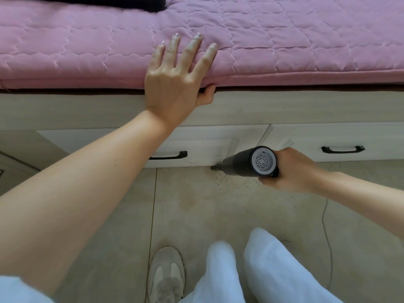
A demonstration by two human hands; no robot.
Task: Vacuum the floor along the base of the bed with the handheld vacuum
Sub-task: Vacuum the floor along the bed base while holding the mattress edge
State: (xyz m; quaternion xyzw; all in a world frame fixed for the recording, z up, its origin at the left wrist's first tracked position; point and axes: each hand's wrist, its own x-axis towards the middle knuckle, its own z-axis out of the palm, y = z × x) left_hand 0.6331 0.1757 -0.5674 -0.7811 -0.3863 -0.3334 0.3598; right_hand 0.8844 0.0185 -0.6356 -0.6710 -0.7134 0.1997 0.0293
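We've got the right hand [293,169] wrapped round the handheld vacuum [251,162], nozzle at the drawer base by the grit [220,182]. Left hand [177,82] flat on bed edge, holding nothing. Keep nozzle low, sweep slowly w/ steady angle.

We see a pink quilt [284,40] covering the top of the frame, its edge overhanging a pale wood-grain base [306,108]. Below it sit two white drawers [328,136] with black handles [342,149]. The floor [196,215] is beige tile with thin grout lines, lit by soft, even daylight. A thin cord [328,237] trails across the tiles at right.
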